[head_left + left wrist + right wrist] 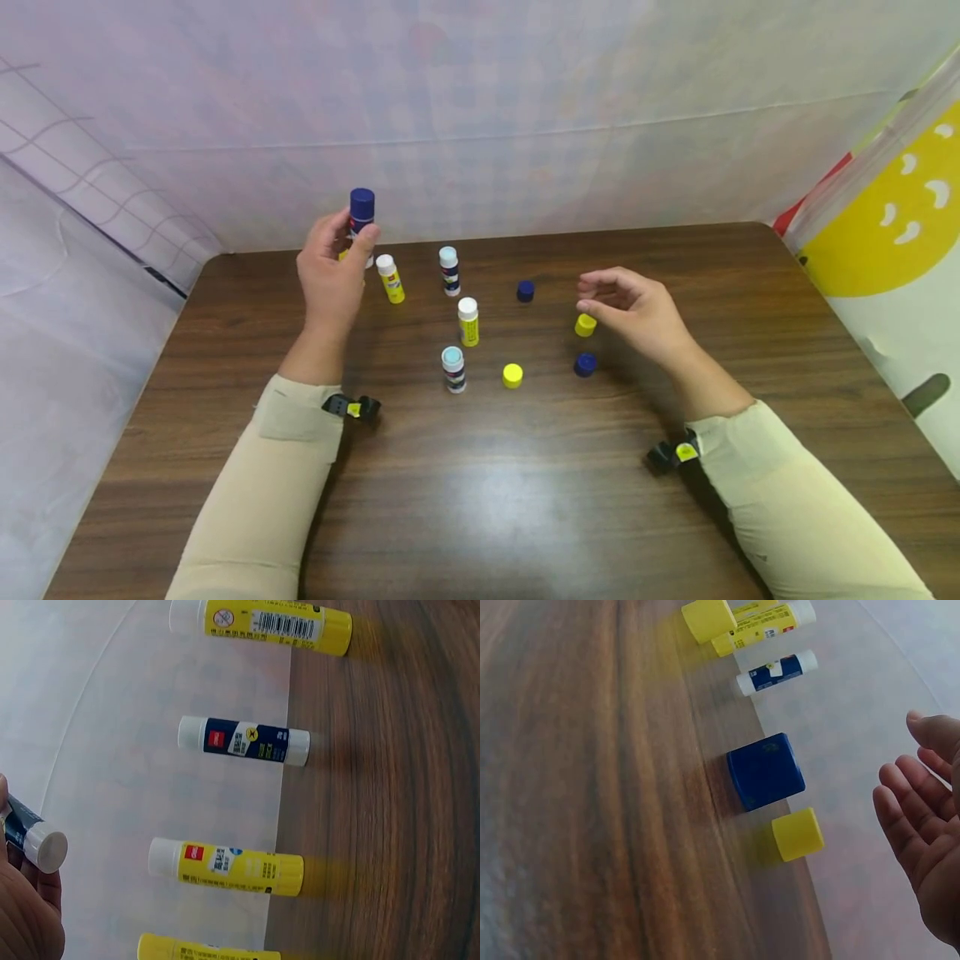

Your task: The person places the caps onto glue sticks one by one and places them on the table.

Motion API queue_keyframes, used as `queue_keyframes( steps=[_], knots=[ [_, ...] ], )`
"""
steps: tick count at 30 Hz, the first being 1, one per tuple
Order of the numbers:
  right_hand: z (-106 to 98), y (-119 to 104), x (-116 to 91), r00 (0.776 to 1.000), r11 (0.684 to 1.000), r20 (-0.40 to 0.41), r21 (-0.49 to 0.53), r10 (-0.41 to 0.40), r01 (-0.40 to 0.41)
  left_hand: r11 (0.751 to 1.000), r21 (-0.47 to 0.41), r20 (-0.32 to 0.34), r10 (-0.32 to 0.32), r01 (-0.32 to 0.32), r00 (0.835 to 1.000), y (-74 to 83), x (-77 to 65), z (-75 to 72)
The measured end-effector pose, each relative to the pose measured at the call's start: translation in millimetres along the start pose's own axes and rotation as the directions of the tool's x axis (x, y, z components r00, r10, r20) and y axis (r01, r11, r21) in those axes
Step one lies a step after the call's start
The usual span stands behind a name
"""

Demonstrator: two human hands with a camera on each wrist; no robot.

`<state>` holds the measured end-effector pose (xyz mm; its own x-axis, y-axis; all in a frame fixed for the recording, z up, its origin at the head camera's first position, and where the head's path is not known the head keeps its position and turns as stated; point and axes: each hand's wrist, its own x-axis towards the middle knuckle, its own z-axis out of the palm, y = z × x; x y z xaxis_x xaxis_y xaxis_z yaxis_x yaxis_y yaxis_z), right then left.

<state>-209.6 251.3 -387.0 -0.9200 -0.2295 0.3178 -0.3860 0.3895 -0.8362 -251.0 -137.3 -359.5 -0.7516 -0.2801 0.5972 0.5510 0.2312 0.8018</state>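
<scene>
A pale patterned sheet [480, 92] hangs behind a dark wood-grain table [420, 483], and two beige sleeves [262, 492] reach in over it. Here's the left hand [328, 275], fingers and thumb clamped round a navy glue stick [362, 208], held up off the tabletop with its navy cap on, so its glue is out of sight. Over to the right hand [633, 310]: thumb well apart from the fingers, which curve loosely side by side, and nothing in the grasp. On to the standing tubes! Tucked mostly behind the left hand is a yellow-ended glue stick [206, 951], its upper end yellow too. Beside it stands a white-topped yellow glue stick [391, 280], then a navy-labelled glue stick [449, 273] with a pale top. Nearer the middle, another yellow glue stick [468, 325] shows a white top, and nearest of all, a second navy-labelled stick [454, 373] shows a pale-blue disc inside a white rim; whether that is glue, I cannot tell. Smallest come the loose caps: a far navy cap [525, 291], a yellow cap [585, 326] just beside the right thumb, a nearer navy cap [585, 364] and a nearer yellow cap [512, 376].
</scene>
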Motion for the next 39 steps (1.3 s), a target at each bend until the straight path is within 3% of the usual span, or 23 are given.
queue_keyframes(
  steps=[8, 16, 26, 34, 39],
  knots=[
    [0.1, 7.2, 0.6, 1.000, 1.000, 0.017, 0.005, 0.019, -0.019, 1.000, -0.010, -0.058, 0.013, -0.013, 0.998, -7.8, 4.4, -7.2],
    [0.6, 13.6, 1.2, 0.999, 0.999, 0.022, -0.009, 0.031, -0.031, 0.996, 0.020, -0.148, -0.079, 0.083, 0.986, -17.8, 7.8, -14.7],
    [0.8, 21.4, 1.6, 0.998, 0.999, 0.031, -0.012, 0.049, -0.049, 0.977, 0.098, -0.255, -0.159, 0.189, 0.954, -31.8, 11.9, -22.7],
    [-0.2, 23.7, 1.4, 0.997, 0.998, 0.030, -0.013, 0.069, -0.069, 0.954, 0.054, -0.241, -0.274, 0.295, 0.931, -37.7, 10.0, -31.0],
    [-0.8, 25.8, 1.3, 0.997, 0.997, 0.025, -0.008, 0.078, -0.078, 0.927, 0.029, -0.229, -0.359, 0.375, 0.905, -40.5, 9.6, -33.7]
  ],
)
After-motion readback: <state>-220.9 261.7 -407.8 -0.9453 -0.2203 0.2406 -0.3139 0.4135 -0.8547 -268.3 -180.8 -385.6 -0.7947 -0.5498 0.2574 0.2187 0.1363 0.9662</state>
